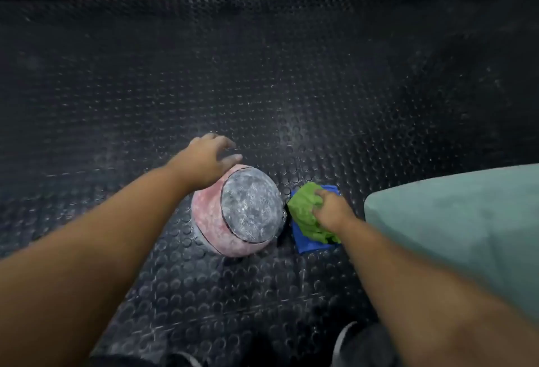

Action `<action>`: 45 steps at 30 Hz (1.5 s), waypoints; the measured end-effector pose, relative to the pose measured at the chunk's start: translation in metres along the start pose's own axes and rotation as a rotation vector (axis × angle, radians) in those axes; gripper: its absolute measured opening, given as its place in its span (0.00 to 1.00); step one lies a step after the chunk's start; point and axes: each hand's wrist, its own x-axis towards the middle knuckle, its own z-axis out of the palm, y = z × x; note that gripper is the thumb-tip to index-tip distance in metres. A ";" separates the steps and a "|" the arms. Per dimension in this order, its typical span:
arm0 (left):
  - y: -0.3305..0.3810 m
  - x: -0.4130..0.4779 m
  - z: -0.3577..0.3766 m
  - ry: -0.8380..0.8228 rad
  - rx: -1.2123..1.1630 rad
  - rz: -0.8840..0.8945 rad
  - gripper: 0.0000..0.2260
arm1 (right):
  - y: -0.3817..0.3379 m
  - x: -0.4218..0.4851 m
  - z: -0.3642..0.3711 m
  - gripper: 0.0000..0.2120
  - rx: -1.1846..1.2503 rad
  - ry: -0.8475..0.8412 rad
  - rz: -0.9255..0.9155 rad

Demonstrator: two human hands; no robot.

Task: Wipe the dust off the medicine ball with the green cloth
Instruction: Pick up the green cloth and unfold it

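Nearest, the right hand [331, 210] bunches the green cloth [303, 212] in curled fingers, atop a blue cloth [309, 245]. The dusty medicine ball [248, 206] sits just to that hand's left, between both hands. Beyond it the left hand [204, 159], fingers spread and holding nothing, reaches over the ball's far-left edge; whether it touches is too blurred to tell.

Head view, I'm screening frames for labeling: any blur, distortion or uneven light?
Head view: motion blur smears the left hand; medicine ball and green cloth read fairly sharp; studded floor softens and darkens toward the frame edges.
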 end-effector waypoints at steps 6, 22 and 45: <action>-0.017 0.007 0.043 0.119 -0.078 0.081 0.20 | 0.036 0.024 0.083 0.30 -0.304 -0.037 0.095; 0.035 -0.038 0.036 0.126 -0.270 0.147 0.16 | 0.006 0.001 -0.012 0.15 0.332 0.202 0.137; 0.081 -0.130 0.002 0.363 -1.606 0.078 0.15 | -0.112 -0.176 -0.115 0.18 1.327 -0.091 -0.623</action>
